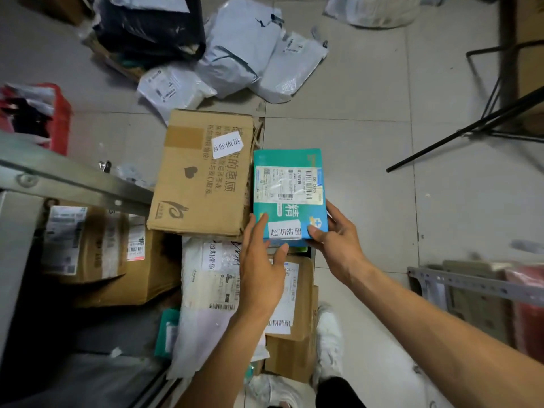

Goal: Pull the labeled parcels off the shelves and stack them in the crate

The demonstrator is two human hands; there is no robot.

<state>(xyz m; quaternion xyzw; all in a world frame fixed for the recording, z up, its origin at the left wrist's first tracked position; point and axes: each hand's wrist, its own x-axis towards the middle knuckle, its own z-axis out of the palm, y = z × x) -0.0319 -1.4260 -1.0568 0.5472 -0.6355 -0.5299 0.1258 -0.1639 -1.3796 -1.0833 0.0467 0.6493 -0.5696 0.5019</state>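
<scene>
Grey tiled floor [368,142]. Metal shelf [73,181] and red crate [60,119] at left, mail bags [244,45] heaped beyond. My left hand [259,266] lies flat, fingers straight against the teal parcel [290,189] beside a brown carton [203,172]. My right hand [338,240] pinches the parcel's near corner, thumb on top.

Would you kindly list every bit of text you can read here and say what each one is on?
"超期滞留": white sticker on the teal box.
"精": printed on the teal box.
"超期滞留": tilted sticker on the flattened cardboard box.
"的惠顾": printed on that cardboard box.
The shipping label and its barcodes are too small to read.
</scene>
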